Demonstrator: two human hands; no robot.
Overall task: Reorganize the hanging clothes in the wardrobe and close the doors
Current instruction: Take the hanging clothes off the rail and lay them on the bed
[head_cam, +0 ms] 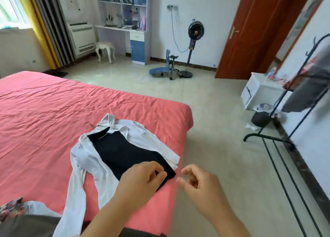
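A white long-sleeved shirt (pixel 82 158) lies spread open on the pink bed (pixel 44 111), near its right edge, with a dark navy top (pixel 125 153) laid flat inside it. Both garments sit on one thin wire hanger (pixel 89 125), whose hook pokes out past the white collar toward the middle of the bed. The white sleeves splay to either side, the nearer one trailing down toward the bed's near edge; the fabric looks thin and slightly crumpled. The navy top is smooth, with its lower hem reaching close to the bed's right edge.

The left hand (pixel 142 179) rests on the navy hem, its fingers (pixel 160 174) curled and pinching the cloth at the lower corner. The right hand (pixel 198 183) hovers just beside the bed, over the tiled floor (pixel 214 111), fingers loosely curled around nothing.

A black garment rack (pixel 278 129) stands by the right wall with grey clothing hanging on it
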